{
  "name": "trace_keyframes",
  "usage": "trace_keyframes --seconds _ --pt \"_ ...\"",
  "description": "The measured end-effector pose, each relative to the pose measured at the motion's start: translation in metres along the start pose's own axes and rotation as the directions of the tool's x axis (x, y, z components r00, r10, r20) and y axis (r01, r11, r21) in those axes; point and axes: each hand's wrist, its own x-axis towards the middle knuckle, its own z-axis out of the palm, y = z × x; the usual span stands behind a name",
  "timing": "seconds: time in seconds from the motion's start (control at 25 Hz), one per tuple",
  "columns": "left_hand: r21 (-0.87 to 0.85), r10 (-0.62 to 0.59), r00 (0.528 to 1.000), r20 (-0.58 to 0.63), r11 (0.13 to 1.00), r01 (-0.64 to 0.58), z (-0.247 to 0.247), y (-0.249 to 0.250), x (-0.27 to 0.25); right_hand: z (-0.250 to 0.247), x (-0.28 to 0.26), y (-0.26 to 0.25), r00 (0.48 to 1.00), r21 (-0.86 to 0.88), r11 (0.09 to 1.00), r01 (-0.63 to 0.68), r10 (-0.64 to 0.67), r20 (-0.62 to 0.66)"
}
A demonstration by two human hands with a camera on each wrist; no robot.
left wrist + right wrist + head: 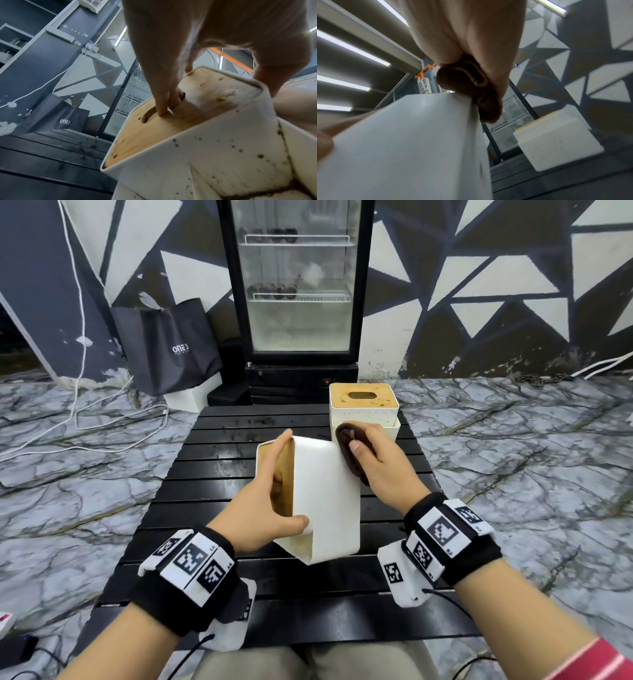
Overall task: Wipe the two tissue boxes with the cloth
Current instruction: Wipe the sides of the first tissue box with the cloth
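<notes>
My left hand [270, 501] holds a white tissue box [325, 501] tipped on its side above the black slatted table [219, 467]. Its wooden lid [154, 129] faces left, and fingers [164, 102] reach into the lid's slot while the thumb lies on the near white side. The box's underside [231, 155] is speckled with dark spots. My right hand [376, 463] grips a bunched dark brown cloth [352, 450] and presses it against the box's far right edge [471, 102]. A second white tissue box [364, 409] with a wooden lid stands upright at the table's far right.
A glass-door fridge [298, 289] stands behind the table, with a dark paper bag [168, 347] to its left. White cables [102, 422] trail over the marble-patterned floor on the left. The patterned wall [496, 285] is behind.
</notes>
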Motion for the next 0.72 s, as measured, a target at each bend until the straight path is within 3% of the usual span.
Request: trace_keyframes --seconds 0.08,0.16,0.36,0.56,0.72 --pt "0.006 0.011 1.0 0.02 1.0 -0.011 0.002 -0.001 -0.002 0.0 -0.006 -0.001 0.997 0.186 0.98 -0.068 0.075 -0.031" --pt "0.032 0.03 0.999 0.031 0.999 -0.031 0.006 -0.005 -0.004 -0.001 -0.013 0.002 0.993 0.243 0.965 -0.102 0.114 -0.034" --pt "0.015 0.044 0.998 -0.038 0.999 -0.043 0.02 -0.018 -0.002 0.004 -0.029 0.02 0.994 0.137 0.985 -0.106 0.109 -0.017" --pt "-0.228 -0.047 0.989 -0.141 0.974 0.014 0.027 -0.018 0.01 0.007 -0.038 0.025 0.996 0.137 0.986 -0.09 0.089 0.013" --pt "-0.347 -0.048 0.985 -0.168 0.938 -0.013 0.026 -0.016 0.013 0.009 -0.038 0.023 0.998 0.101 0.993 -0.054 0.053 0.017"
